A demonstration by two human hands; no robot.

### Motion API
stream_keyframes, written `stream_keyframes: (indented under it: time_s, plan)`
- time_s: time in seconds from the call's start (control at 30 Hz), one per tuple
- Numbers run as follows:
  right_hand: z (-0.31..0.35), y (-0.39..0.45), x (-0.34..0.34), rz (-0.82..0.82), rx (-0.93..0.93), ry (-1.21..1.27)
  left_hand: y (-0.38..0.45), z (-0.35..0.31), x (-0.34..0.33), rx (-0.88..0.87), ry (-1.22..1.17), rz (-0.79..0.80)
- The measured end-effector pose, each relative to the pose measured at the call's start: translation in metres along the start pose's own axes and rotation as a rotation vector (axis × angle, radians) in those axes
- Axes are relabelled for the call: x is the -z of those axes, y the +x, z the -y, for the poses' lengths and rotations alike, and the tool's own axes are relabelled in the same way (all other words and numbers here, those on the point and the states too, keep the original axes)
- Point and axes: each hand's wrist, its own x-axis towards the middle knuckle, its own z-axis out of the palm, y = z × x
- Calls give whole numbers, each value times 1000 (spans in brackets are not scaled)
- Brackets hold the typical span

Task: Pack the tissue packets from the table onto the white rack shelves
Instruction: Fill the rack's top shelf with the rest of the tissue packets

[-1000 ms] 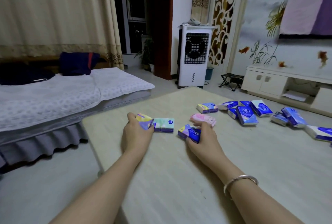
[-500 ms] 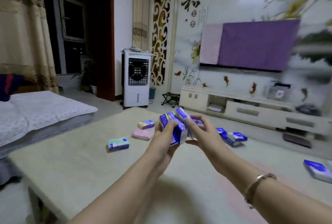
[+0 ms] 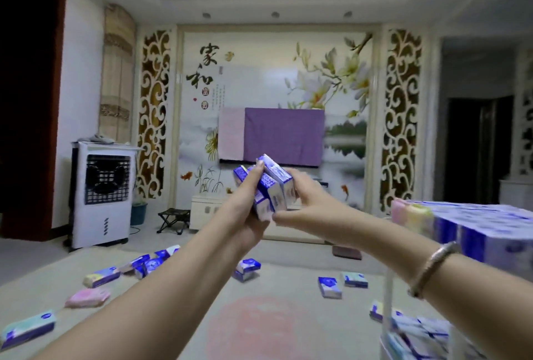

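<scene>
Table (image 3: 178,319): loose packets (image 3: 101,276) scattered from 7 to 5 o'clock.
Left hand (image 3: 250,209): clamped around bundle (image 3: 269,186), centre.
Right hand (image 3: 300,206): pinching bundle's other side.
Rack (image 3: 388,296): 4 o'clock, already stocked.
Tip: squeeze evenly, swing toward 3 o'clock, set flat.

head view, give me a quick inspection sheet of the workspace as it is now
surface: pale table, a faint pink patch near its middle.
job's things: a blue tissue bundle held up in the air; loose packets scattered over the table; white rack at right, stacked packs on its top shelf, more below.
clutter: nothing seen beyond the packets.
hands: left hand and right hand both gripping the bundle.
cables: nothing seen.
surroundings: air cooler, folding stool, purple-covered screen.
</scene>
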Motion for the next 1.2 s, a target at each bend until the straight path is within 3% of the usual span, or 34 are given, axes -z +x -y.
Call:
stream_keyframes:
  time_s: [0.2, 0.43, 0.53, 0.67, 0.77, 0.87, 1.1, 1.2]
  plan:
    - [-20, -32, 92, -318, 32, -290, 6, 13, -105, 43, 77, 188]
    - [-69, -77, 185, -480, -120, -201, 32, 58, -210, 142, 367, 423]
    - [-102, -100, 228, -547, -251, 3, 46, 83, -244, 182, 596, 495]
    - [-164, -121, 287, -636, -426, 51, 69, 119, -277, 12, 1088, 453]
    - [-214, -132, 316, -557, -576, -87, 94, 145, -290, -116, 1434, 534]
    - [-243, -134, 330, -429, -647, -251, 110, 162, -297, -154, 1628, 609]
    - [-271, -102, 320, 197, -715, -407, 128, 186, -298, -84, 1779, 807]
    - [-283, -96, 315, 298, -686, -344, 127, 190, -297, -131, 1780, 832]
